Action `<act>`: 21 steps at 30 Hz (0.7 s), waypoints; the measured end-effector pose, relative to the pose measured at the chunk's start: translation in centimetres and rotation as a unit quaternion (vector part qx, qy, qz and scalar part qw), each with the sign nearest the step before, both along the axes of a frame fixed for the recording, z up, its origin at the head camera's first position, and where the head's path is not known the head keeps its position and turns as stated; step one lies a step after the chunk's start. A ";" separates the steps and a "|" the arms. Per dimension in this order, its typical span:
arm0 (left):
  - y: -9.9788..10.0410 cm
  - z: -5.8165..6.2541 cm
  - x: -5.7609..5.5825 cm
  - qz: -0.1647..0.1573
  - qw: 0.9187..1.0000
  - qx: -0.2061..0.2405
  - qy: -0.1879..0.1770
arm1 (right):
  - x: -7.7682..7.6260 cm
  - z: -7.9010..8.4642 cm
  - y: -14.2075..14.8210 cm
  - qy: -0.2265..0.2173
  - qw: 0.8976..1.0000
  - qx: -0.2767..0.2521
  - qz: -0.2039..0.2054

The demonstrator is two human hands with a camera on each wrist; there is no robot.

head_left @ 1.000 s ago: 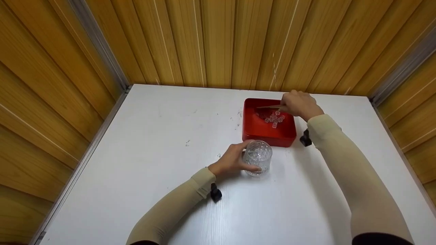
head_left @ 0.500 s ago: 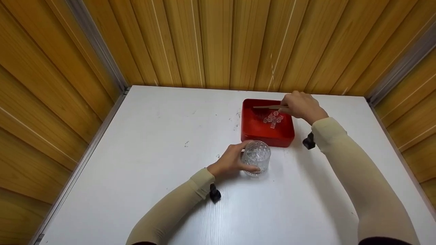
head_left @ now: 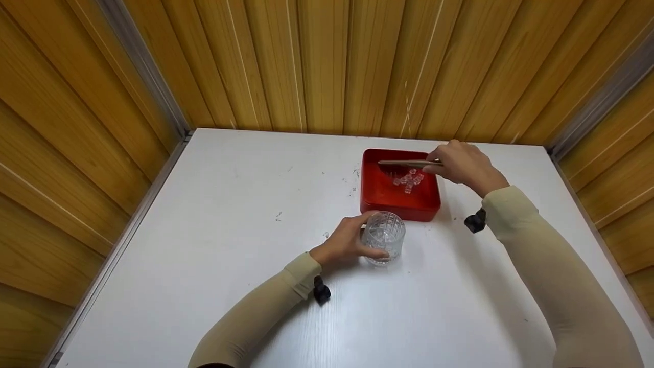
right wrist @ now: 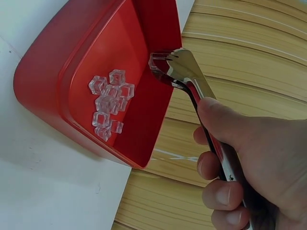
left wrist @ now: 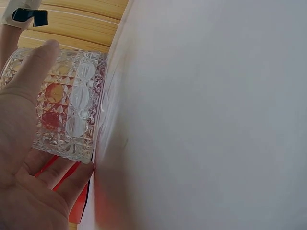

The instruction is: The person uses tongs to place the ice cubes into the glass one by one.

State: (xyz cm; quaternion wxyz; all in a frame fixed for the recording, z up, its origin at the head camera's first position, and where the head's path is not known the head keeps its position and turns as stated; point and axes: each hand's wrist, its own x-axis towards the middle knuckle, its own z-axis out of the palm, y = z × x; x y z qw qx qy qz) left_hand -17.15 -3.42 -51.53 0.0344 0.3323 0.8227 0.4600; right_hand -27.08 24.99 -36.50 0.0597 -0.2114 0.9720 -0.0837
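Observation:
My left hand holds a clear cut-glass tumbler upright on the white table, thumb on the near side and fingers round the far side. In the left wrist view the glass shows its faceted pattern. My right hand grips metal tongs over the back of a red square tray. The tongs have a forked tip; I cannot tell whether the clear piece there is a cube. Several clear ice-like cubes lie in a cluster in the tray.
The white table ends at the back against yellow wood-look panels, with similar panels on both sides. The tray stands just behind the glass. Small dark marks dot the tabletop.
My right hand has moved right and slightly nearer, and the tongs show more of their length above the tray. My left hand and the glass stay in place; the head view shifts slightly.

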 end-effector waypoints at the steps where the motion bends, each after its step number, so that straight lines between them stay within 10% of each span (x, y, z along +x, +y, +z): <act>1: 0.0 0.0 0.0 0.000 1.000 0.000 0.000 | 0.2 0.1 0.0 0.001 1.000 0.000 0.001; 21: 0.1 0.1 0.1 -0.003 1.000 0.008 0.009 | 4.0 1.2 1.7 0.023 0.999 -0.030 0.006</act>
